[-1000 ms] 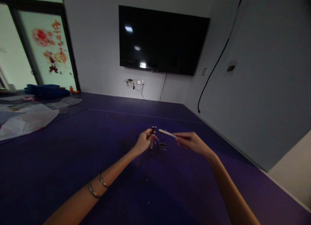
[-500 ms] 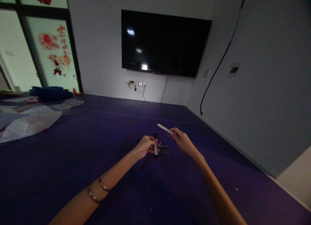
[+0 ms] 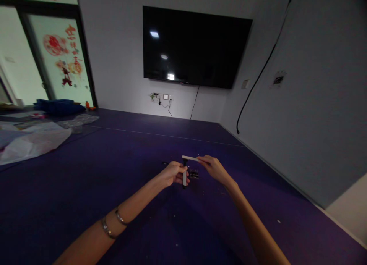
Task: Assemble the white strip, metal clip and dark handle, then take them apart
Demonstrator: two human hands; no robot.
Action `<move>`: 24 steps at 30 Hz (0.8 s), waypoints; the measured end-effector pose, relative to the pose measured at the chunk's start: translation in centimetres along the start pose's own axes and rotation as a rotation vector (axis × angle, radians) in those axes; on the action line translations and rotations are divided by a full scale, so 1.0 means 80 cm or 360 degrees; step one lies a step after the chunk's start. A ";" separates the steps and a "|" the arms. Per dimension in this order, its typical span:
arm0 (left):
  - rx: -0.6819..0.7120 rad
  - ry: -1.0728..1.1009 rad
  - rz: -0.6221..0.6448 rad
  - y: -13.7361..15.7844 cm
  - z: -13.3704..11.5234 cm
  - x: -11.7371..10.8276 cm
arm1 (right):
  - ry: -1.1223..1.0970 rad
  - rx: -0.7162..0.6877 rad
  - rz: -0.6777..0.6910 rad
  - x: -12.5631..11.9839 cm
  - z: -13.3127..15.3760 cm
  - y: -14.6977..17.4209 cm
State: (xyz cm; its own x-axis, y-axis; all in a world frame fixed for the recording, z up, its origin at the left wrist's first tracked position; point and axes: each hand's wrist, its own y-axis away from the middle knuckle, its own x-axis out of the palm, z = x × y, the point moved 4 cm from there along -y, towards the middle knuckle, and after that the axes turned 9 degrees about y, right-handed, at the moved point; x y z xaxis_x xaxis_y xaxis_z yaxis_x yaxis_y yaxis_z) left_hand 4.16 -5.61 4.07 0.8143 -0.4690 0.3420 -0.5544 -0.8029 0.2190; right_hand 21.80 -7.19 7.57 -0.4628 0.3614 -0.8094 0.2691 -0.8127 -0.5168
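Observation:
My left hand [image 3: 173, 172] grips a thin white stick with a dark top [image 3: 184, 178] and holds it upright over the purple floor [image 3: 114, 188]. My right hand [image 3: 212, 168] pinches a slim white strip [image 3: 189, 158] that lies level, its far end right above the top of the upright stick. Whether the two pieces touch is too small to tell. A small dark block [image 3: 194, 174] rests on the floor between my hands. Two bracelets [image 3: 113, 223] sit on my left wrist.
A large black screen [image 3: 195, 47] hangs on the far wall above a power socket [image 3: 160, 97]. Crumpled white plastic sheeting [image 3: 31, 141] and a blue bundle [image 3: 57, 106] lie at the far left by the glass door. A grey wall [image 3: 301, 116] runs along the right.
My right hand has lowered the white strip from a raised tilt to level over the top of the upright stick. My left hand has stayed almost in place.

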 end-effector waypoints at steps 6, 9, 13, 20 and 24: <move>-0.0031 -0.0017 0.0065 -0.001 0.005 0.002 | 0.0018 0.0079 -0.0085 -0.004 -0.010 0.001; -0.0024 -0.0005 0.0060 -0.001 0.004 0.001 | -0.0071 0.0049 0.0019 -0.004 -0.007 0.002; -0.0025 -0.0002 0.0113 0.000 0.004 0.003 | -0.0058 0.0101 -0.0009 -0.010 -0.013 0.003; -0.0033 -0.0023 0.0155 -0.002 0.011 0.005 | -0.0214 0.0047 0.0025 -0.009 -0.014 0.004; -0.0032 -0.0017 0.0214 -0.002 0.015 0.008 | -0.0178 0.0135 -0.0010 -0.008 -0.017 0.004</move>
State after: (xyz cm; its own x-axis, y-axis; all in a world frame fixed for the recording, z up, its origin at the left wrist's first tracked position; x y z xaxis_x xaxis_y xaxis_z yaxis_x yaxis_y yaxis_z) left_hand 4.95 -6.18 3.18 0.7343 -0.5757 0.3597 -0.6618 -0.7251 0.1904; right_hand 23.32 -7.07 7.56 -0.5567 0.3176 -0.7676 0.1957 -0.8479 -0.4927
